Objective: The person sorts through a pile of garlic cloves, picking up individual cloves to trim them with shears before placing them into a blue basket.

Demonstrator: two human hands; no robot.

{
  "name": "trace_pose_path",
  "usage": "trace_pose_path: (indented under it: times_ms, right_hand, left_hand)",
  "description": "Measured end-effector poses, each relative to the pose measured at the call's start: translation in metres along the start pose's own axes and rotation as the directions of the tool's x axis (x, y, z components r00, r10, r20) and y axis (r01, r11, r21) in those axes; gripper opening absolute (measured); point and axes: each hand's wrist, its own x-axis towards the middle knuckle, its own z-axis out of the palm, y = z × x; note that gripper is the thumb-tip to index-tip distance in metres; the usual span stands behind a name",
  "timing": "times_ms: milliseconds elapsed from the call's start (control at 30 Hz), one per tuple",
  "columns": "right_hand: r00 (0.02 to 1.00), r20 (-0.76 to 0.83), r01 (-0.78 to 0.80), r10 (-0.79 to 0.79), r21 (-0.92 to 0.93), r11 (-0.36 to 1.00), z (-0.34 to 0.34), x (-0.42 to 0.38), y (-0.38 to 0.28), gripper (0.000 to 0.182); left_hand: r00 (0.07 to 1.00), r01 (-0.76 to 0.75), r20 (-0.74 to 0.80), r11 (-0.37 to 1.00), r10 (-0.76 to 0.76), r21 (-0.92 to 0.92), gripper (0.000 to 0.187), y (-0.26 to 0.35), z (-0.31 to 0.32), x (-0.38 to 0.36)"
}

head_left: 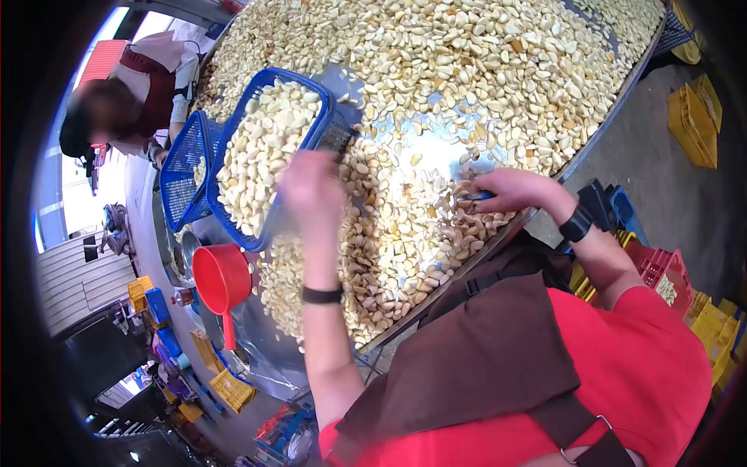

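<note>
head view: left hand (313, 187) blurred beside filled basket (330, 110), fingers can't tell; right hand (513, 189) pinching blue tool (480, 195), pale pieces (467, 58) around.

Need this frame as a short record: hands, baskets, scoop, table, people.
left hand: motion-blurred, at the edge of the full blue basket; grip unclear
right hand: closed around a blue-handled tool, over the loose pieces
full blue basket: heaped with whitish pieces
second blue basket: beside the full one, few pieces visible
red scoop: below the baskets in the picture, handle pointing down
table: metal, mostly covered with loose pieces
other person: upper left, beyond the baskets
</note>
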Motion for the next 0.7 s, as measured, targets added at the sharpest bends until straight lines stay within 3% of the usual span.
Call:
trace_pose_path:
  times_ms: [33, 67, 100, 167, 233, 300, 333, 400, 433, 500, 567, 633, 700]
  right_hand:
    - [0.989, 0.133, -0.056, 0.068, -0.093, 0.994, -0.005, -0.004, 0.002, 0.040]
    - [0.957, 0.254, -0.095, 0.143, -0.193, 0.977, -0.007, -0.005, 0.002, 0.039]
    - [0.956, 0.259, -0.092, 0.141, -0.194, 0.977, -0.005, -0.003, 0.000, 0.039]
    - [0.905, 0.389, -0.089, 0.174, -0.227, 0.970, 0.001, 0.000, -0.009, 0.036]
    - [0.896, 0.415, -0.081, 0.158, -0.199, 0.977, 0.010, 0.009, -0.019, 0.035]
    - [0.964, 0.257, -0.047, 0.064, -0.073, 0.996, 0.032, 0.032, -0.018, 0.035]
    - [0.965, 0.257, -0.040, 0.057, -0.072, 0.997, 0.040, 0.044, -0.016, 0.035]
    - [0.989, -0.128, 0.086, -0.073, 0.097, 0.992, 0.052, 0.064, -0.013, 0.039]
    - [0.989, -0.124, 0.090, -0.077, 0.102, 0.991, 0.045, 0.062, -0.025, 0.039]
    - [0.987, -0.116, -0.085, 0.108, 0.187, 0.979, 0.029, 0.055, -0.041, 0.040]
    - [0.988, -0.147, -0.022, 0.047, 0.164, 0.986, 0.037, 0.061, -0.020, 0.040]
    - [0.983, -0.171, -0.033, 0.059, 0.150, 0.988, 0.029, 0.057, -0.018, 0.040]
    - [0.983, -0.164, -0.051, 0.080, 0.177, 0.983, 0.022, 0.051, -0.015, 0.039]
  left_hand:
    - [0.983, -0.126, 0.143, 0.990, 0.115, 0.070, 0.017, 0.028, 0.017, -0.025]
    - [0.964, -0.108, 0.227, 0.984, 0.138, -0.141, 0.014, 0.059, 0.030, -0.046]
    - [0.903, -0.022, 0.420, 0.984, 0.096, -0.178, 0.015, 0.072, 0.041, -0.072]
    - [0.878, 0.094, 0.479, 0.979, 0.004, -0.179, 0.014, 0.071, 0.065, -0.119]
    - [0.883, 0.116, 0.469, 0.983, -0.035, -0.145, 0.013, 0.067, 0.065, -0.127]
    - [0.889, 0.143, 0.450, 0.985, -0.085, -0.097, 0.012, 0.063, 0.060, -0.131]
    - [0.870, 0.186, 0.475, 0.980, -0.130, -0.073, 0.011, 0.062, 0.056, -0.132]
    - [0.840, 0.249, 0.510, 0.967, -0.186, -0.058, 0.008, 0.064, 0.047, -0.132]
    - [0.837, 0.252, 0.513, 0.966, -0.191, -0.051, 0.008, 0.068, 0.043, -0.130]
    - [0.931, 0.181, 0.341, 0.976, -0.129, -0.125, 0.007, 0.075, 0.042, -0.125]
    - [0.930, 0.159, 0.355, 0.974, -0.093, -0.160, 0.009, 0.078, 0.051, -0.125]
    - [0.844, 0.173, 0.516, 0.985, -0.144, -0.009, 0.010, 0.078, 0.060, -0.123]
    - [0.836, 0.178, 0.526, 0.984, -0.156, 0.009, 0.012, 0.080, 0.063, -0.124]
